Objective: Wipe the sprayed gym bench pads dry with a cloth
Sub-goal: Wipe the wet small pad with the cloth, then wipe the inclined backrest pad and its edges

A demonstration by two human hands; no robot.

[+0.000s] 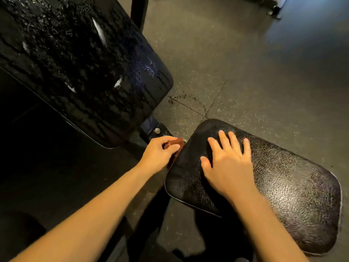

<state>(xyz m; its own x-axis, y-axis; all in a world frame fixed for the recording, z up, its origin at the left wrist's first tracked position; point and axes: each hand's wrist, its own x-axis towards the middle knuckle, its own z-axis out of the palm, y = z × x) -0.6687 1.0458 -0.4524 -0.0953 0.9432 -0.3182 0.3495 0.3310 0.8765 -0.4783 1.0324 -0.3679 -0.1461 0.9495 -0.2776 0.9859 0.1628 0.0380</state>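
Note:
The black seat pad [287,188] of the gym bench fills the lower right. My right hand [227,163] lies flat on its near-left part with fingers spread. My left hand [159,153] grips a small reddish-brown cloth [176,143] at the seat pad's left edge. The tilted black back pad [81,63] fills the upper left, covered in spray droplets and runs, with a few worn white tears.
A metal hinge bracket with a bolt [156,130] joins the two pads. Speckled grey rubber floor [236,63] lies behind, with a wet patch [186,98] under the back pad's edge. Dark equipment feet [275,10] stand at the far top right.

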